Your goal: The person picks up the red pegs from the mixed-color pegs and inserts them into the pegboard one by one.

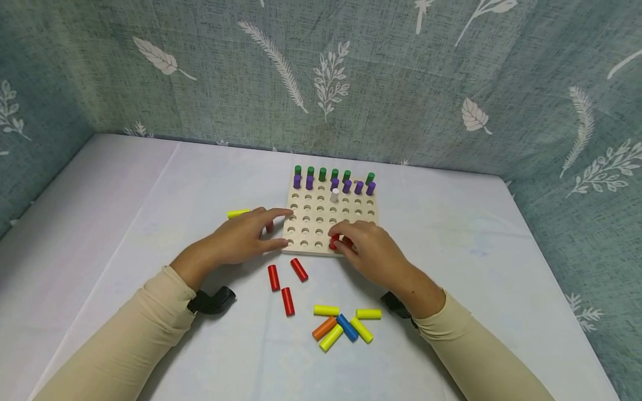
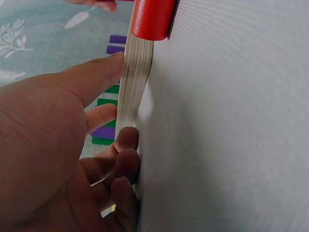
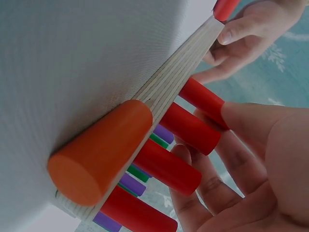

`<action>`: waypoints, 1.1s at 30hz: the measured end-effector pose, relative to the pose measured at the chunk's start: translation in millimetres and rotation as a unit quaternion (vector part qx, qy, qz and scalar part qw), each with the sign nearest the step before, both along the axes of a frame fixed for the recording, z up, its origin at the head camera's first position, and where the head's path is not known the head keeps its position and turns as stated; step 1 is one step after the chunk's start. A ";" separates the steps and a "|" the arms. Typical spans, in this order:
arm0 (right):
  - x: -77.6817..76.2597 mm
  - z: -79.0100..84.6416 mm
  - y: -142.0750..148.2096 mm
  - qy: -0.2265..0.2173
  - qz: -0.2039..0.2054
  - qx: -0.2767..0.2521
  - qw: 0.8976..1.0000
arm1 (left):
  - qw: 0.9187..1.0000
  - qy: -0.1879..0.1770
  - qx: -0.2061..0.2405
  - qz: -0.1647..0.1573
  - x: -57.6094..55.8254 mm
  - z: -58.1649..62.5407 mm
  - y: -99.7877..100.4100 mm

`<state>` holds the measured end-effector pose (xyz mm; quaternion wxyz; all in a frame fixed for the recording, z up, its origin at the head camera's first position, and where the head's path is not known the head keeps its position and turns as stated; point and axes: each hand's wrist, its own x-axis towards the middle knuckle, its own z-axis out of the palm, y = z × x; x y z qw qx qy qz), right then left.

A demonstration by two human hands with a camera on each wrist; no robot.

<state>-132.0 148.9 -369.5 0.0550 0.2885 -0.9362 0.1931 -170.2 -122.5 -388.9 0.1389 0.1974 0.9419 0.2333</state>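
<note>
A wooden pegboard (image 1: 312, 252) with rows of holes lies on the table. My left hand (image 1: 241, 236) rests at its left side, thumb and index finger straight against the edge. At the front row, my right hand (image 1: 373, 250) pinches a red peg (image 1: 333, 241) between thumb and fingers. Several more red pegs (image 3: 169, 166) stand in that row in the right wrist view; in the head view the hand hides them. Green pegs (image 1: 322, 174) and purple pegs (image 1: 347, 186) fill most of the two back rows, and a white peg (image 1: 335, 195) stands just in front.
Three loose red pegs (image 1: 287, 301) lie before the board. Closer to me are several yellow pegs (image 1: 326, 310), an orange peg (image 1: 324, 328) and a blue peg (image 1: 347, 327). Another yellow peg (image 1: 238, 213) lies behind the left hand. A patterned cloth (image 1: 381, 83) hangs behind the table.
</note>
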 end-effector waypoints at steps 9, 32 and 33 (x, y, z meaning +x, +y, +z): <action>-0.8 -1.1 0.5 -0.021 -0.016 0.035 0.999 | 1.000 0.004 0.001 -0.002 -0.4 0.7 0.3; -8.9 17.8 43.1 -0.052 -0.095 -0.056 0.993 | 1.000 0.011 0.004 -0.007 2.7 -2.6 -0.3; -9.5 17.7 46.3 -0.058 -0.097 -0.053 0.992 | 1.000 0.012 0.003 -0.006 2.9 -1.5 -1.3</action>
